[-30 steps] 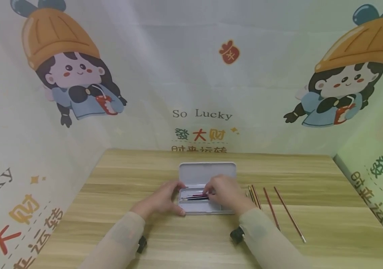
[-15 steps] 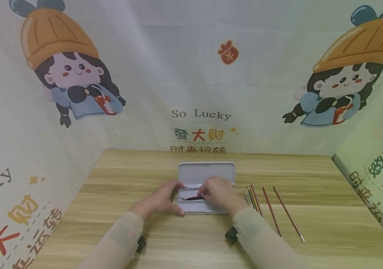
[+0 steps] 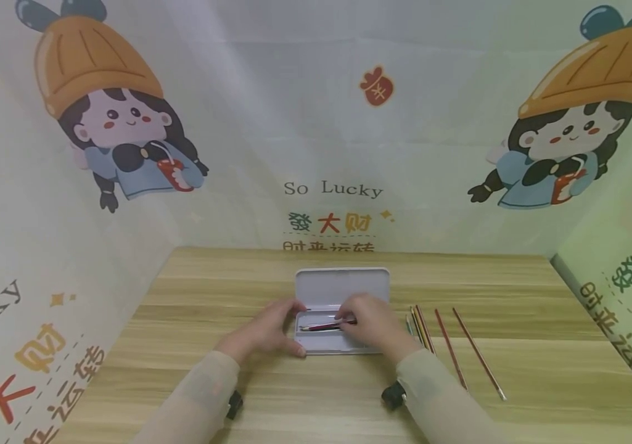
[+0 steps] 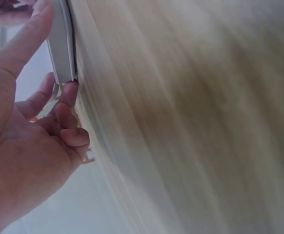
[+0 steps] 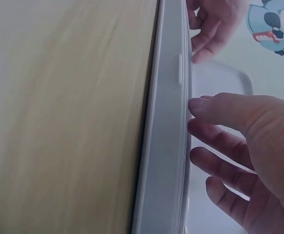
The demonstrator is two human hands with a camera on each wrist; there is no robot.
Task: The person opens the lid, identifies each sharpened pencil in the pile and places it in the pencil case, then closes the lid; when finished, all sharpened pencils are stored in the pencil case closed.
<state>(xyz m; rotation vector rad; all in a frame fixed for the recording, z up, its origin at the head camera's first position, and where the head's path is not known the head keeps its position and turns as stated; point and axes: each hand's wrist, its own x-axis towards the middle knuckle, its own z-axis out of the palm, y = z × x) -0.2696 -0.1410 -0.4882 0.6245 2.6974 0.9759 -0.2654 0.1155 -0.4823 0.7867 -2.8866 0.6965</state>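
An open grey-white pencil case [image 3: 343,287] lies on the table with its lid tilted back. My left hand [image 3: 262,327] grips its left end, thumb at the front corner and a finger near the hinge. In the left wrist view, the left hand [image 4: 30,126] has fingers around the end of the case [image 4: 61,44]. Several dark and reddish pencils [image 3: 318,327] lie lengthwise in the case's rear compartment. My right hand [image 3: 373,324] reaches over the right half and pinches at these pencils. In the right wrist view, the right hand's [image 5: 259,156] fingertips dip behind the case's front wall [image 5: 166,126].
Several pencils [image 3: 420,327] lie close together on the table right of the case. Two reddish pencils [image 3: 451,348] [image 3: 479,353] lie apart further right. A printed cloth [image 3: 327,142] hangs behind the wooden table [image 3: 193,290] and along both sides.
My right hand moved slightly left over the compartment, then back right. The pencils in the case now lie closer together than a second ago. My left hand stayed on the case's left end.
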